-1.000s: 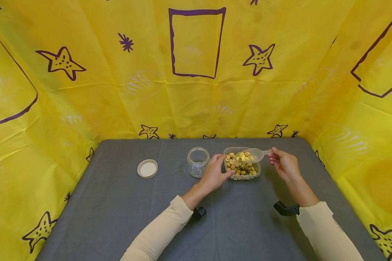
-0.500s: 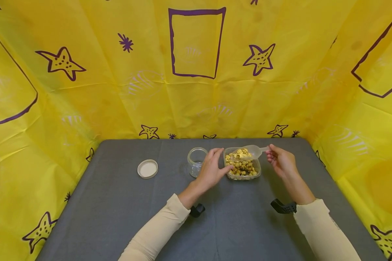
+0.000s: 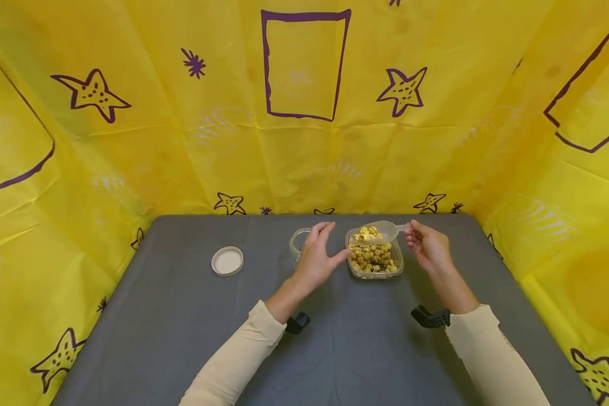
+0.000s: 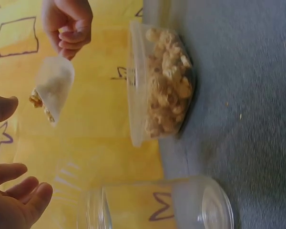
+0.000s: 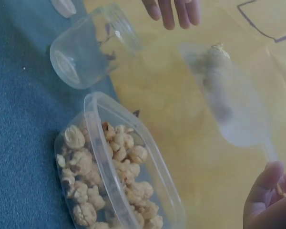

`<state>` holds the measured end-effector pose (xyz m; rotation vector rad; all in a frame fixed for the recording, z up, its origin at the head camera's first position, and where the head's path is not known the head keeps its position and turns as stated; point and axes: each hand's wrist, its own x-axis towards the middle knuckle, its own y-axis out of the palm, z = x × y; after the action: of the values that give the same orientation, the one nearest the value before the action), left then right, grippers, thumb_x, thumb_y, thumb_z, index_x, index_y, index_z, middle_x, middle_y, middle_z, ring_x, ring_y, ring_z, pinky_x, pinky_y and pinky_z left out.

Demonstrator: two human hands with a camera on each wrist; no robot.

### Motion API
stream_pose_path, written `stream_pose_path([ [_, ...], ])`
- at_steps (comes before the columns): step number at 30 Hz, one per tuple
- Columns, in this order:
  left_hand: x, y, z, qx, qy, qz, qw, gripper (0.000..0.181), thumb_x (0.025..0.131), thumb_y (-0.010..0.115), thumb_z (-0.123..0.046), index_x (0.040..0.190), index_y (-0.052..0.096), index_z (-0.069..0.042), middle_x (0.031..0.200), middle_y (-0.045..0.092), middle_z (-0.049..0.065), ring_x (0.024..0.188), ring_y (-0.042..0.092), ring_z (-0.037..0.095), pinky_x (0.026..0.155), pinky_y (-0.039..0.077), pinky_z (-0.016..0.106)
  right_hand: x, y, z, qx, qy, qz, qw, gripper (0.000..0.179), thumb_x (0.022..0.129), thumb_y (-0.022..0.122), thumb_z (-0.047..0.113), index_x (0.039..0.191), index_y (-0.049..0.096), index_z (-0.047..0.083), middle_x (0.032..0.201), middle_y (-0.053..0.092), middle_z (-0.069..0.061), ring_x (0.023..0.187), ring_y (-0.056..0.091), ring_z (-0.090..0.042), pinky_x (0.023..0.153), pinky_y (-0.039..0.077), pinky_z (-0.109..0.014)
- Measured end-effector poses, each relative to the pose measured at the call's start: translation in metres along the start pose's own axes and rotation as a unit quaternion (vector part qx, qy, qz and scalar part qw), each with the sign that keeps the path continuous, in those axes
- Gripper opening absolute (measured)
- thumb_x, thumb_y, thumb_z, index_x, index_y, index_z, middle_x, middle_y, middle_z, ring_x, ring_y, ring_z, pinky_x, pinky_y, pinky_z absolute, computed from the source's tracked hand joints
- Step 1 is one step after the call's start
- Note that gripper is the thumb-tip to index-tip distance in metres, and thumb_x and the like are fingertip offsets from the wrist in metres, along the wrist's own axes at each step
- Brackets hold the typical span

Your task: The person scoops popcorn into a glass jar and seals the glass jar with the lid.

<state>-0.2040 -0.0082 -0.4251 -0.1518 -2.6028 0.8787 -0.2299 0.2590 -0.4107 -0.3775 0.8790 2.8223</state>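
My right hand (image 3: 430,248) pinches the handle of a clear plastic scoop (image 4: 56,81) loaded with caramel popcorn (image 3: 367,234). In both wrist views the scoop is raised above a clear plastic container (image 5: 97,119), which holds more popcorn (image 5: 86,191). My left hand (image 3: 314,262) is open and holds nothing, its thumb and fingers spread apart. In the head view it covers much of a glass jar (image 3: 296,241) standing left of the container. The jar (image 5: 83,52) looks empty and has no lid on it.
A round white lid (image 3: 228,261) lies on the grey table (image 3: 182,327), left of the jar. Small crumbs (image 4: 240,116) dot the cloth near the container. A yellow patterned cloth (image 3: 304,169) hangs behind and at both sides.
My left hand has moved left, away from the container's rim and over in front of the jar. The right hand has raised the loaded scoop and shifted it slightly left.
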Motion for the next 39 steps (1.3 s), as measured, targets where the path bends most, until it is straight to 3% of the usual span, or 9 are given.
stream_pose_path([
  [16,0.005,-0.022,0.028,0.034,-0.012,-0.041,0.9985,0.084,0.078,0.081,-0.037,0.145,0.044,-0.004,0.146,0.04,0.014,0.133,0.039,0.034,0.109,0.034,0.055,0.009,0.032,-0.013,-0.043,-0.023,-0.009,0.9988,0.032,0.1,0.053,0.012,0.074,0.071,0.006,0.063,0.066,-0.001,0.054,0.056,-0.01,0.054,0.048,-0.018],
  [27,0.001,-0.027,0.056,0.061,-0.044,-0.038,0.9965,0.097,0.072,0.085,-0.043,0.148,0.039,-0.005,0.148,0.038,0.017,0.137,0.036,0.037,0.112,0.029,0.057,0.012,0.047,-0.032,-0.072,-0.023,-0.03,0.9967,0.027,0.099,0.055,0.014,0.078,0.069,0.007,0.064,0.066,0.0,0.056,0.056,-0.01,0.055,0.049,-0.018],
  [39,-0.001,-0.025,0.084,0.063,-0.092,-0.004,0.9937,0.103,0.068,0.085,-0.048,0.148,0.036,-0.004,0.146,0.042,0.02,0.135,0.039,0.037,0.111,0.032,0.056,0.016,0.059,-0.043,-0.079,-0.044,-0.044,0.9949,0.022,0.098,0.058,0.014,0.083,0.068,0.003,0.063,0.066,-0.001,0.054,0.057,-0.009,0.053,0.05,-0.018],
])
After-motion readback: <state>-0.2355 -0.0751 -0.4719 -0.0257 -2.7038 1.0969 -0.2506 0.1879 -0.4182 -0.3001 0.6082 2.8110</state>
